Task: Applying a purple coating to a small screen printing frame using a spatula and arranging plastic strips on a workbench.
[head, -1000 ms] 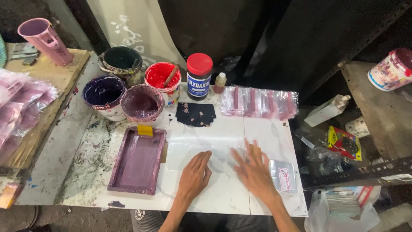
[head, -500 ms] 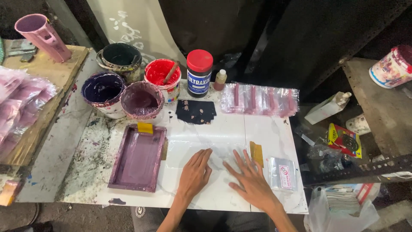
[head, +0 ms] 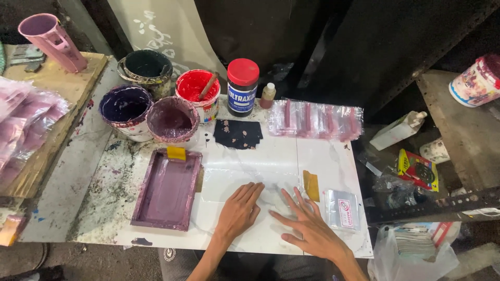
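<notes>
My left hand (head: 240,210) lies flat, palm down, on a clear plastic sheet (head: 234,177) spread over the white table top (head: 317,156). My right hand (head: 307,225) rests beside it with fingers spread, pressing the same sheet near the front edge. A small yellow card (head: 311,185) sits just beyond my right fingertips. A small clear packet with a red mark (head: 341,208) lies to the right of that hand. A purple-stained rectangular frame (head: 167,188) lies left of my left hand.
Paint tubs stand at the back left: dark green (head: 147,65), red with a stick (head: 198,87), deep purple (head: 125,106), mauve (head: 172,120). A red-lidded jar (head: 242,86), a black printed patch (head: 237,133) and a row of pink-striped clear packets (head: 314,119) lie behind.
My right hand slid left and toward me, uncovering the yellow card. My left hand stayed flat on the sheet.
</notes>
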